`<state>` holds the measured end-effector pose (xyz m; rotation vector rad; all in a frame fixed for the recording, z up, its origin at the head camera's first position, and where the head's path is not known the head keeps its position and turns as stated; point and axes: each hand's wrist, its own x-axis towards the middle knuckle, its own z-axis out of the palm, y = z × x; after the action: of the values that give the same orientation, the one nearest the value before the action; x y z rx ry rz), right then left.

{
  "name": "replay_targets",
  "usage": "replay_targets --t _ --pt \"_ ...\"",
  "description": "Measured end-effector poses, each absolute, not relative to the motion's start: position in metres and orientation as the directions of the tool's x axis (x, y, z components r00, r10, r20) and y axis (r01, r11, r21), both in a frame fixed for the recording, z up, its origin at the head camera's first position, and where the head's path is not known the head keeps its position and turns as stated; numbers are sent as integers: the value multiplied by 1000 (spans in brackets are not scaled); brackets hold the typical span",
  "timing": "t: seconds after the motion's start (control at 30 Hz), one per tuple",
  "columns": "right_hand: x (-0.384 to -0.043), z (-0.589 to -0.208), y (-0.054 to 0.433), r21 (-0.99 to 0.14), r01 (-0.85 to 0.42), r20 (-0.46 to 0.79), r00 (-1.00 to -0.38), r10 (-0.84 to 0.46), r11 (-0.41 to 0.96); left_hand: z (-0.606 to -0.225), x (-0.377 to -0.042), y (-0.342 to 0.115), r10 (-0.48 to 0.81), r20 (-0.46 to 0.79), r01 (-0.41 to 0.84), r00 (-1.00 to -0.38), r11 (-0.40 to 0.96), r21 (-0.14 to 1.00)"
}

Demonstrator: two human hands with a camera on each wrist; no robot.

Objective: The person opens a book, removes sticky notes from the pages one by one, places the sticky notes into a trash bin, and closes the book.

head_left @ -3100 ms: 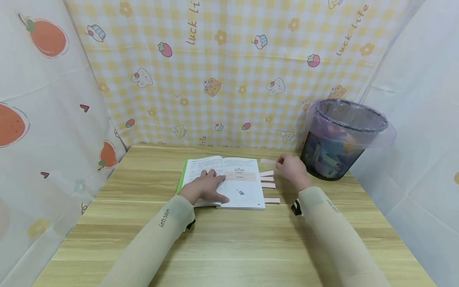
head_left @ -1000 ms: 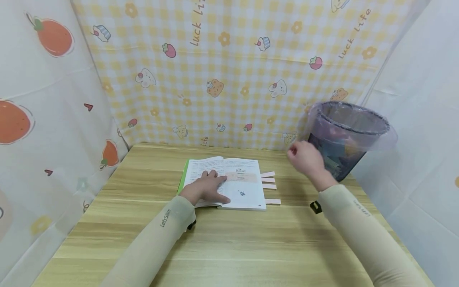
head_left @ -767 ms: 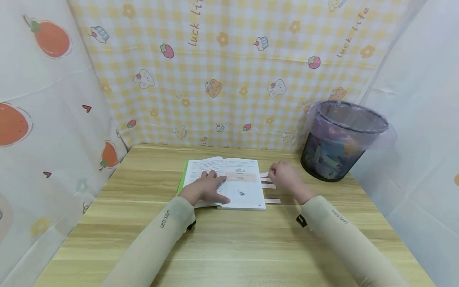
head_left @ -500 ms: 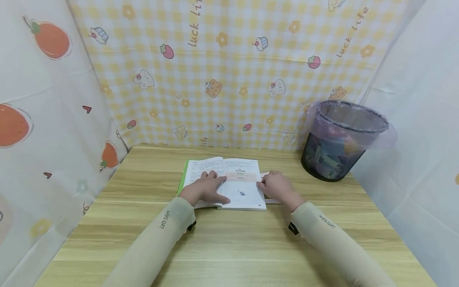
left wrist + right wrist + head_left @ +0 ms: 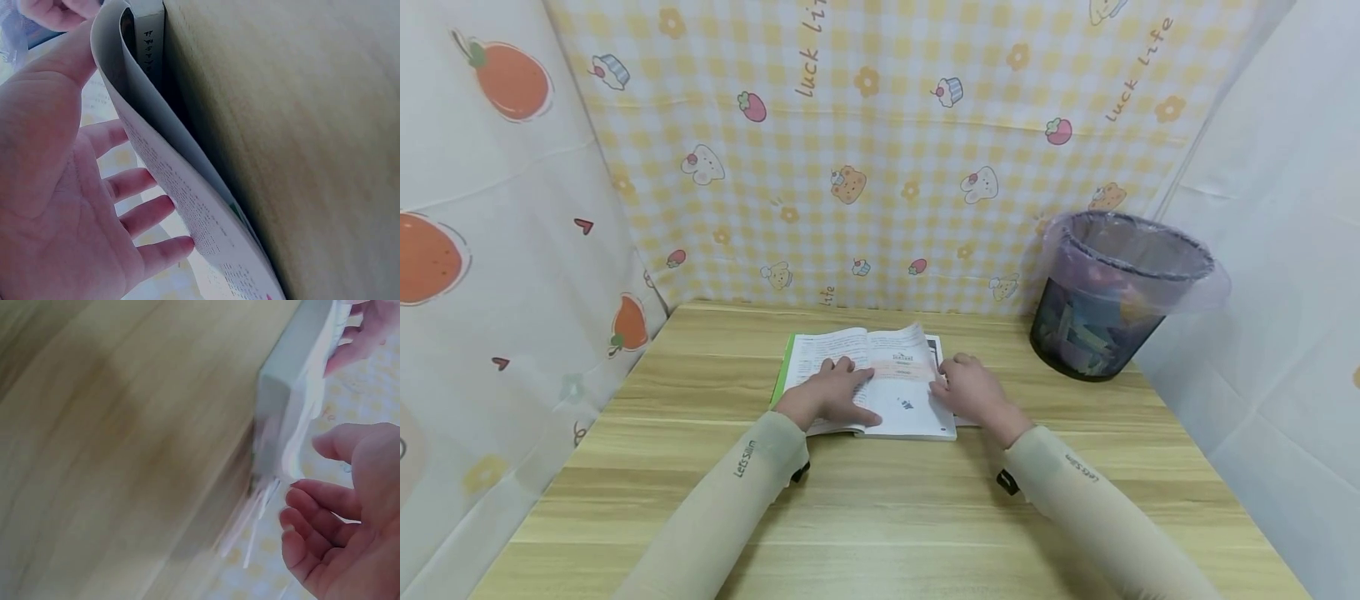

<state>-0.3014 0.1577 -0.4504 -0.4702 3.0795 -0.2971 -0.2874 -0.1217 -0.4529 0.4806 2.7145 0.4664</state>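
An open book (image 5: 910,421) with a green cover edge lies on the wooden table. My left hand (image 5: 831,393) rests spread on the left page and the middle fold; the left wrist view shows its fingers (image 5: 147,215) against the printed page (image 5: 181,194). At the book's right edge, my right hand (image 5: 973,387) holds a lifted page (image 5: 913,354) by its outer edge, fingers curled and thumb apart from the index finger. Pale paper strips (image 5: 240,534) stick out from the book below that hand in the right wrist view; the head view largely hides them.
A black mesh bin (image 5: 1086,333) with a translucent purple liner stands at the table's back right, holding coloured scraps. A checked curtain (image 5: 887,208) hangs behind the table (image 5: 880,517). White cloths flank both sides.
My right hand has come from near the bin to the book's right edge, where a page now bends upward. A strip held earlier is gone from that hand. The left hand stays put.
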Motion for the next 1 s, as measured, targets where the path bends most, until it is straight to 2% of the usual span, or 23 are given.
replay_targets --t 0.13,0.2,0.4,0.57,0.67,0.77,0.83,0.9,1.0 --pt "-302 -445 153 -356 -220 4 -972 -234 908 -452 -287 -122 386 -278 268 -880 885 380" --pt "-303 -444 152 -392 -175 -29 -979 -203 903 -452 -287 -122 386 -277 268 -880 885 381" --pt "-302 -448 149 -354 -131 -164 -966 -199 926 -452 -285 -123 384 -277 265 -881 885 383" --pt "-298 -444 146 -332 -172 -103 -971 -217 927 -450 -285 -123 383 -275 268 -882 887 376" --pt "-295 -435 144 -358 -196 -55 -972 -230 913 -449 -286 -123 384 -275 272 -882 889 367" --pt "-295 -425 144 -468 -206 -12 -971 -239 859 -449 -286 -123 384 -276 272 -881 890 366" --pt "-297 -420 144 -590 -191 4 -972 -234 784 -449 -287 -123 386 -275 275 -881 889 367" --pt "-300 -418 145 -730 -146 -11 -974 -224 668 -449 -287 -124 389 -274 279 -880 889 364" --pt "-304 -420 144 -906 -12 -85 -974 -208 424 -451 -288 -125 398 -269 289 -877 884 366"
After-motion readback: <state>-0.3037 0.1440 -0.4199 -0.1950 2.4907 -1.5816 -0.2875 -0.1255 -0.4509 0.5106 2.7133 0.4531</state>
